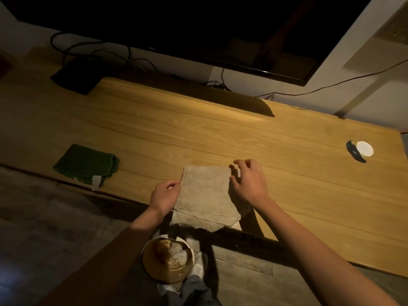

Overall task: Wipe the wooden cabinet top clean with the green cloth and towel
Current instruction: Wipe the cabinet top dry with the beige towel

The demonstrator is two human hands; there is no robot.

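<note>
Tabletop (220, 133) before me: pale wood with lengthwise grain. Lying directly on it: a folded green cloth (86, 163) near the front edge at my left; a tan towel (206, 195) at centre, overhanging that edge; a small white disc (364, 148) beside a dark object (354, 153) far right; a black box (76, 77) at the back left.

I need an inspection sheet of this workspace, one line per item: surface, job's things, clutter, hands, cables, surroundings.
Surface: wooden cabinet top, dimly lit.
Job's things: folded green cloth near the front edge, untouched; beige towel overhanging the front edge.
Clutter: white round disc with a dark object beside it, far right.
Hands: left hand pinches the towel's left edge; right hand touches its right edge.
Cables: black cables behind the top.
Surroundings: dark screen above; bucket on the floor.
</note>
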